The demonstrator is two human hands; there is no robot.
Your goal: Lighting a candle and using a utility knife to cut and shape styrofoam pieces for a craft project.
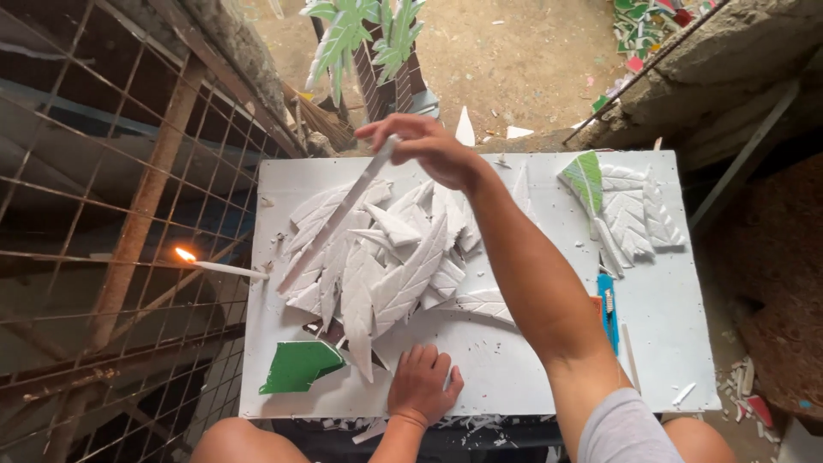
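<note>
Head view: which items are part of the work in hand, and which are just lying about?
In hand:
- right hand holding a long white strip
- lit candle near the strip's lower end
- pile of white foam leaves
- left hand flat on the white board

Lying about:
- green piece
- blue cutter
- leaf stack

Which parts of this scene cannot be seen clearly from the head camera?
- Blue utility knife: partly hidden by the right forearm.
- White leaf cutouts: lower ones buried under the pile.
- Long white strip in the right hand: material unclear.
- Anything under the left hand: covered by the palm.
- Palm tree model: cut off by the top edge.
</note>
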